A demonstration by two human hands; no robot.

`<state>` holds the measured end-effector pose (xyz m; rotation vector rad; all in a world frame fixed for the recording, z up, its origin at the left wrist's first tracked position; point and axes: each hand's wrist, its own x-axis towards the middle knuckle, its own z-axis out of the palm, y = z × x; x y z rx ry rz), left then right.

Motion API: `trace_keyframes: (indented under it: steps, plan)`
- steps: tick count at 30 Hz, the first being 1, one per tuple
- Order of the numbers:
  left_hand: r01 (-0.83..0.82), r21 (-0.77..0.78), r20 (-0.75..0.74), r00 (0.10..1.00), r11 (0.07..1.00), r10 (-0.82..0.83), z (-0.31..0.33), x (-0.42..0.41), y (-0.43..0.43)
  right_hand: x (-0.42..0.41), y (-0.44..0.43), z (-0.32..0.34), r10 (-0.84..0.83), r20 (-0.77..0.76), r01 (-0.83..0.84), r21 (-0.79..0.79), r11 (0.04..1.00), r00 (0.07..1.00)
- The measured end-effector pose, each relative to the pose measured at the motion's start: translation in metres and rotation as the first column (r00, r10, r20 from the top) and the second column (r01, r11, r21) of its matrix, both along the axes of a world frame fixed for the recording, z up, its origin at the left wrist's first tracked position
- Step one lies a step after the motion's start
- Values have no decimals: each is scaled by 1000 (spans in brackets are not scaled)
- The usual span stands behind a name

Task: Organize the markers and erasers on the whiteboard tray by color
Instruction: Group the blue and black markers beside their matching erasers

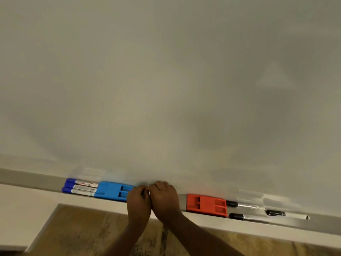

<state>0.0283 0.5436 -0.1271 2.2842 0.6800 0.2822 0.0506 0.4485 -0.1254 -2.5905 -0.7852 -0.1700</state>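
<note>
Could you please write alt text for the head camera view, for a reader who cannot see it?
A person's left hand and right hand meet on the whiteboard tray between a blue eraser and a red eraser; anything they hold is hidden. Three blue markers lie left of the blue eraser, three black markers right of the red one.

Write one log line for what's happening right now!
blue markers beside blue eraser | left hand, right hand together at tray between erasers, hold unclear | black markers beside red eraser
</note>
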Motion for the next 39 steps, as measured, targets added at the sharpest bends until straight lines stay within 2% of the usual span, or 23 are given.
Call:
trace_keyframes:
  steps: [3, 7, 12, 18, 22, 27, 32, 39]
  plan:
    - [17, -25, 12, 1000, 1000, -16, 1, -2, -31, -2, -32, 6, -36, 16, 36, -25, 999, 999]
    - [126, -54, 63, 991, 991, -122, 7, -4, -97, -4, -98, 5, -114, 18, 115, -45, 992, 993]
    - [201, -115, 48, 979, 973, -197, 10, -1, -158, -4, -158, 6, -184, 13, 185, -81, 980, 983]
    - [385, -171, 29, 922, 907, -386, 12, 4, -236, -8, -242, 1, -317, 19, 318, -76, 945, 948]
    - [445, -167, 5, 893, 880, -450, 1, 3, -284, -12, -306, -8, -467, -28, 459, -148, 876, 884]
    - [509, -217, -73, 843, 833, -533, -17, -11, -334, -17, -392, -27, -660, -122, 621, -245, 744, 742]
    - [577, -183, -185, 775, 796, -605, -30, -25, -361, -19, -448, -38, -698, -132, 635, -321, 702, 704]
    - [626, -78, -307, 725, 776, -616, -40, -31, -371, -13, -468, -40, -648, -161, 570, -353, 742, 745]
